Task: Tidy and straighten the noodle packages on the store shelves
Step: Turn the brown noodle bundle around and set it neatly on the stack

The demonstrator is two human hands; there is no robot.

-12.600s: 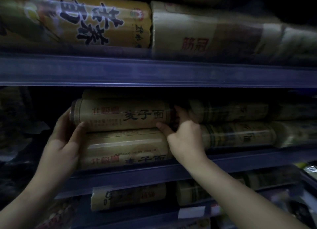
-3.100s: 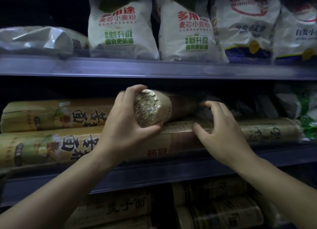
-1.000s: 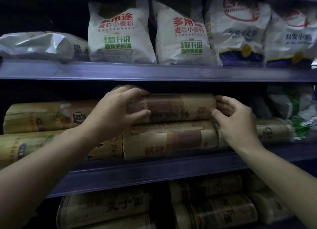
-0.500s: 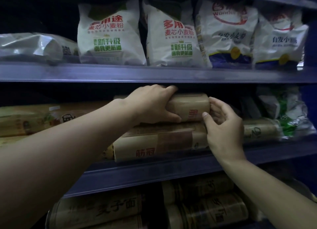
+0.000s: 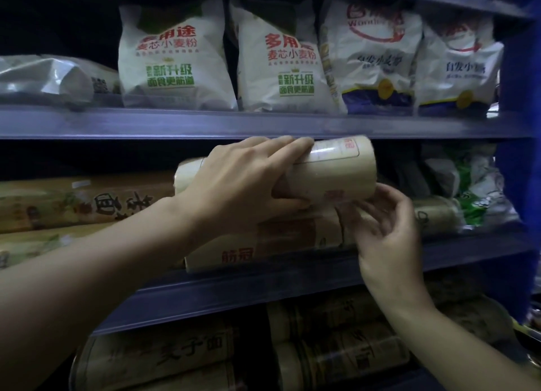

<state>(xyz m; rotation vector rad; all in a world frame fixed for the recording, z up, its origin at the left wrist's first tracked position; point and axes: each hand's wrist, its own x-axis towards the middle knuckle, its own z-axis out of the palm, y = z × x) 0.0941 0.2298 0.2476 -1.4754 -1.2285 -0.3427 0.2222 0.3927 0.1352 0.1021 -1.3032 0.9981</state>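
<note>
1. My left forearm comes in from lower left; my left hand [image 5: 246, 182] is wrapped over a cream noodle pkg [image 5: 330, 171], fingers across the top, thumb underneath. Pkg is a cylinder lying lengthwise, raised off the stack on the middle shelf [image 5: 234, 297], its right end just under the lip of the shelf above. Small red print on a label at its right end, too blurred to read.
2. My right hand [image 5: 386, 229] is below and right of that pkg, fingers half curled, tips touching its underside near the right end; not closed round anything.
3. Under the held pkg: a tan noodle pkg [image 5: 263, 244] lying at the shelf front, red chars "筋冠" legible.
4. Left on same shelf: two long yellow-green noodle pkgs [image 5: 73, 203] stacked, big dark brush chars, partly hidden by my arm; can't read fully.
5. Right on same shelf: a darker roll [image 5: 436, 215] and green-white bags [image 5: 480, 191]; text unreadable.
6. Bottom level: brown noodle rolls [image 5: 175, 358], chars "麦子面" faintly visible.
7. Top shelf [image 5: 263, 124], farthest: two white flour bags [image 5: 175, 60], red "多用途 麦芯小麦粉", green "新升级 面食更筋道". Right of them, two white-blue bags [image 5: 377, 60], red ring logo "Wonder…", blue text approx. "自发小麦粉". Far left, a crumpled silvery bag [image 5: 44, 77].
</note>
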